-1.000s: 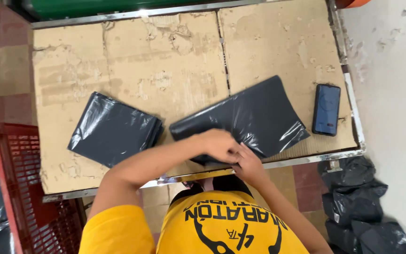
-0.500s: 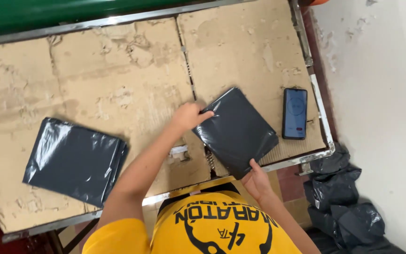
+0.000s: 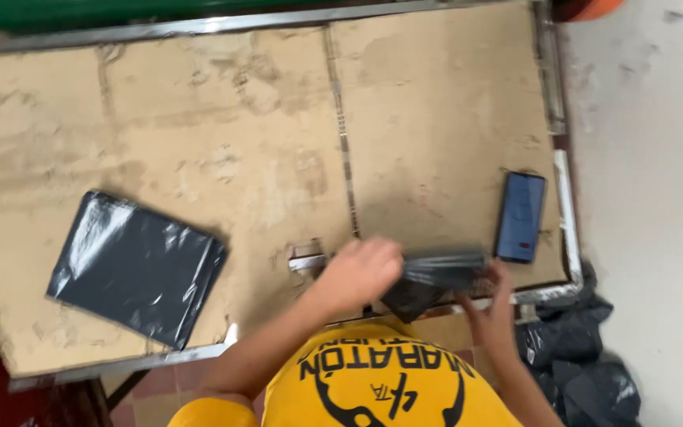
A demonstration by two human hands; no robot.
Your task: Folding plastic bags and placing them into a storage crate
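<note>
Right hand (image 3: 493, 312): at the table's near edge, fingers curled up around the underside of the folded black bag (image 3: 436, 277).
Left hand (image 3: 361, 273): pressed down on the bag's left end — gripping it, blurred.
Folded black bag: at the table's near edge, just left of the phone (image 3: 521, 216).
Flat black packet (image 3: 137, 267): well left of the bag, lying untouched.
Table (image 3: 239, 142): cardboard-covered, metal-rimmed — beyond everything.

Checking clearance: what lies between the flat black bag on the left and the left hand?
Only bare cardboard table top, in the head view, between the flat black bag and the left hand.
</note>
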